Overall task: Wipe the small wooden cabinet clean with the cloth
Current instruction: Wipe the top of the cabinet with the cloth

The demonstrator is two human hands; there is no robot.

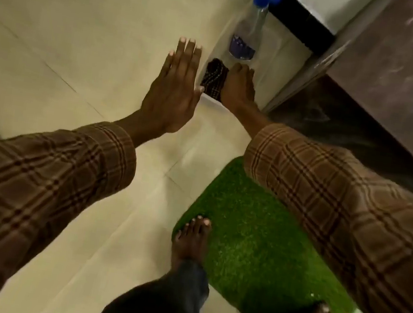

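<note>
A dark checked cloth [213, 77] lies bunched on the pale tiled floor, just below a spray bottle. My right hand [238, 87] reaches down to it, fingers curled onto the cloth's right edge; the fingertips are hidden. My left hand [173, 89] hovers flat to the left of the cloth, fingers straight and holding nothing, its thumb close to the cloth. The small wooden cabinet [404, 78] fills the upper right, showing its brown, streaky top and a dark side below.
A clear spray bottle [247, 36] with a blue trigger head stands on the floor beyond the cloth, near a black skirting strip. A green grass-like mat [254, 244] lies under my bare feet [192, 237]. Colourful items sit at the far left edge.
</note>
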